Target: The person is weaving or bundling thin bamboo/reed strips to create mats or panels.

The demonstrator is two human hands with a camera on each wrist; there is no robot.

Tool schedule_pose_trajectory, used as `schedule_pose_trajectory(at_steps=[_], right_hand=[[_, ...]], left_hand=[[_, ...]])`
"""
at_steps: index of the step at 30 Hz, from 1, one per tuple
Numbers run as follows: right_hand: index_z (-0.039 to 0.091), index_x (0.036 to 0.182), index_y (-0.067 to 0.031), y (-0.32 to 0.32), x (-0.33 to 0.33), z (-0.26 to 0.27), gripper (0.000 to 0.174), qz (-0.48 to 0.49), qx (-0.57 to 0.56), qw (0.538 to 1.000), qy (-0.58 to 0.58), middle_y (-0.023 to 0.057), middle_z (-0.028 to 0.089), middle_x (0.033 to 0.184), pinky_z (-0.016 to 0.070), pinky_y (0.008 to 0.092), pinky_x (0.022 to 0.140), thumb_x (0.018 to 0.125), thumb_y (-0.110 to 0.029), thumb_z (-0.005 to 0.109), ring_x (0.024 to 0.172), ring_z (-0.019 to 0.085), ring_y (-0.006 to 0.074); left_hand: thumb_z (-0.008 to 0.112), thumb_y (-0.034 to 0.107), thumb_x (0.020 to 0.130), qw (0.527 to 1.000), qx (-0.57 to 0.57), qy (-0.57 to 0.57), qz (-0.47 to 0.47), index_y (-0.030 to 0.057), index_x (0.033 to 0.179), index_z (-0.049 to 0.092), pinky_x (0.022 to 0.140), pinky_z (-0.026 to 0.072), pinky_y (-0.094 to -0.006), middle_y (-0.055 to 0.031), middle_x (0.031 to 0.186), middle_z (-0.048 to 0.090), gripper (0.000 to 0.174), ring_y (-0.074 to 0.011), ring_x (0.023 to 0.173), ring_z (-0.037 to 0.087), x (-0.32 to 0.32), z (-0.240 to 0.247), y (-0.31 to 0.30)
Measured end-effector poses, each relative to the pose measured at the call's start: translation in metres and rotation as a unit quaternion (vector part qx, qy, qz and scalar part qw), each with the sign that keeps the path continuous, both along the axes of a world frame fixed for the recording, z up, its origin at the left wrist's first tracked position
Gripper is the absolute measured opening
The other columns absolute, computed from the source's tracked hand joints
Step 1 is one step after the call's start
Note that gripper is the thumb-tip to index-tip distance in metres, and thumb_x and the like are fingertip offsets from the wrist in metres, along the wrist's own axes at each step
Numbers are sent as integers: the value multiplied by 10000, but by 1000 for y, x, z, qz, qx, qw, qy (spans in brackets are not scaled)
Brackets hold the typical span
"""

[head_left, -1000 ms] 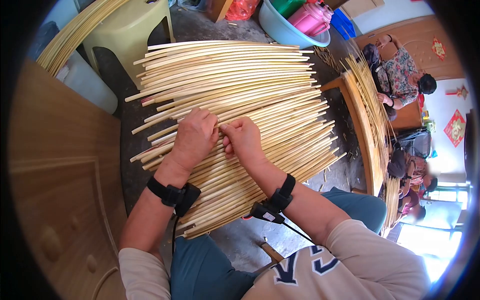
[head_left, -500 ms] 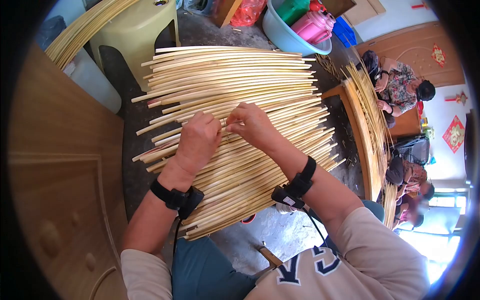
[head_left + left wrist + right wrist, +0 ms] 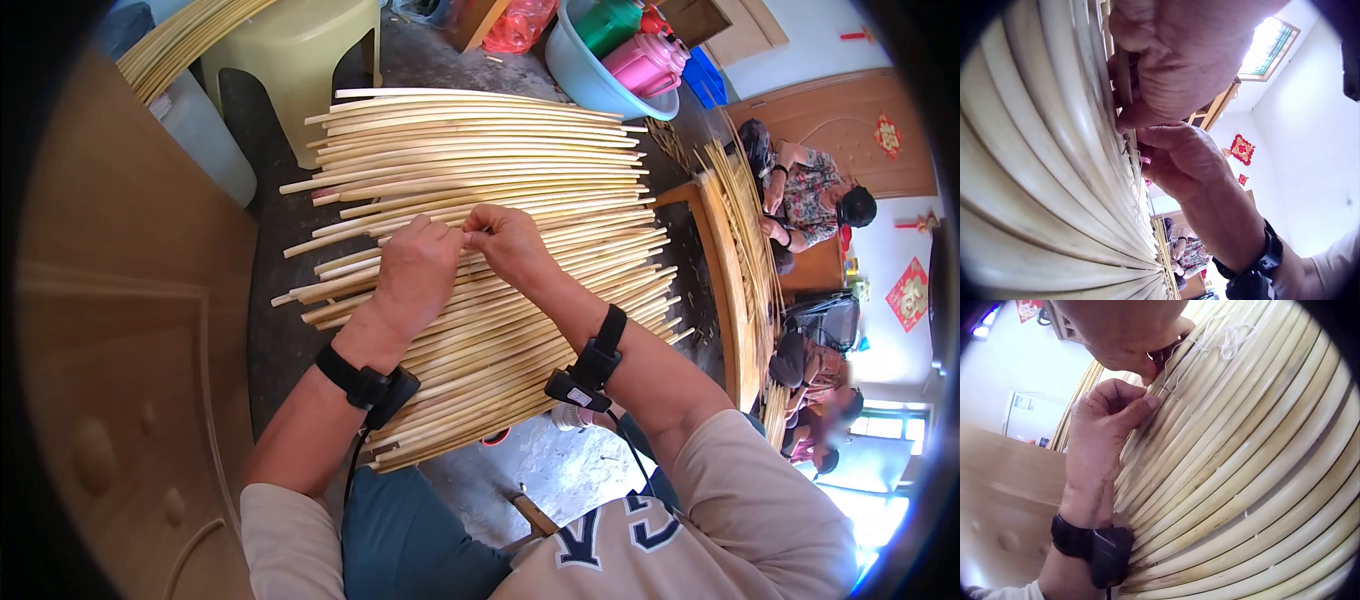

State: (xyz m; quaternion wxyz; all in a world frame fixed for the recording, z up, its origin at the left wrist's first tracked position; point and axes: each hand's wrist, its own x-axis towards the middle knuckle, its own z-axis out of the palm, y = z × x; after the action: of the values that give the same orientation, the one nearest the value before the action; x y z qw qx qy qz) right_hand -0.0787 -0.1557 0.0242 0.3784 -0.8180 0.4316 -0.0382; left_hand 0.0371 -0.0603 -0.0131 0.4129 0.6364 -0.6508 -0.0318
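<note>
Pale sticks (image 3: 480, 130) lie side by side in a broad mat in front of the person. The left hand (image 3: 412, 275) is curled over its middle; in the left wrist view this hand (image 3: 1179, 69) grips a brownish stick (image 3: 1124, 78). The right hand (image 3: 512, 250) meets it from the other side, thumb and forefinger together, pinching thin string. In the right wrist view the left thumb and forefinger press at a stick beside the right hand (image 3: 1125, 331), and loose white string (image 3: 1230, 347) lies over the sticks. The exact pinch point is partly hidden.
A pale plastic stool (image 3: 290, 75) stands at the upper left, below a bundle of long sticks (image 3: 185, 45). A blue basin (image 3: 590, 75) holds a pink flask (image 3: 645, 65). Several people work by a wooden frame (image 3: 725, 290) at the right; a wooden panel (image 3: 130, 300) borders the left.
The right hand first moved up and slightly apart from the left, then came back beside it. The left hand stays curled at the sticks. The head view has shifted slightly.
</note>
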Motion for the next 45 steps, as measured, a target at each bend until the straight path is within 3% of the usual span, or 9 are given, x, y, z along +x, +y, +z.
schedule_pose_trajectory(at_steps=[3,5,9,13,22,28,31,37,45], right_hand=[[639,789,-29,-5,-3,-13,149,-54,13,998,-29,95,615,682,453,306,595,729,-145,711,609,553,172],[637,772,-23,-8,-7,-14,111,-59,87,989,-102,61,613,675,444,272,589,732,-101,706,614,540,129],[619,794,-30,-13,-11,7,67,-49,211,974,-69,0,601,760,433,213,676,762,1,668,720,527,71],[593,733,-24,-13,-11,-11,109,-35,157,978,-132,13,579,660,429,241,581,717,-19,701,635,511,80],[569,814,-32,7,-8,-26,111,-52,-3,991,-119,97,573,672,440,292,575,771,-92,652,605,522,167],[581,806,-27,-2,-17,-29,125,-63,121,977,-163,85,570,662,442,282,567,749,-80,679,609,524,143],[585,796,-24,-3,-16,-15,127,-15,84,993,-79,69,568,651,441,276,562,741,-73,687,607,517,126],[568,770,-16,15,-10,-22,114,-75,-7,991,-114,43,564,640,427,270,548,760,-66,670,594,486,107],[585,774,-28,13,-15,-23,84,-127,98,963,-216,17,552,625,405,235,526,760,-52,664,581,472,80]], left_hand=[[693,8,601,1000,7,2,12,68,710,548,619,473,-368,-80,713,561,191,-275,725,555,-1,3,0],[693,9,601,1000,16,5,21,68,705,543,623,474,-372,-82,710,561,192,-278,727,557,-1,3,0],[693,8,602,999,24,28,6,68,693,531,623,473,-375,-88,691,556,195,-280,718,557,1,5,2],[695,8,599,999,26,30,3,68,684,529,624,471,-379,-90,682,552,196,-281,715,557,1,4,0],[684,7,610,999,8,38,-9,61,708,548,641,480,-379,-74,704,571,176,-278,736,562,-1,0,3],[688,9,608,999,24,41,-7,62,717,560,645,483,-379,-77,709,580,176,-277,738,564,-2,1,7],[688,8,605,999,18,37,-1,63,708,563,642,483,-380,-78,704,583,171,-278,725,564,-3,0,8],[665,-2,610,999,-28,45,-9,57,667,562,601,481,-375,-78,658,579,131,-274,677,559,-5,-8,7],[646,8,613,999,-18,33,2,61,617,547,577,475,-373,-72,622,567,113,-270,654,551,-9,-12,13]])
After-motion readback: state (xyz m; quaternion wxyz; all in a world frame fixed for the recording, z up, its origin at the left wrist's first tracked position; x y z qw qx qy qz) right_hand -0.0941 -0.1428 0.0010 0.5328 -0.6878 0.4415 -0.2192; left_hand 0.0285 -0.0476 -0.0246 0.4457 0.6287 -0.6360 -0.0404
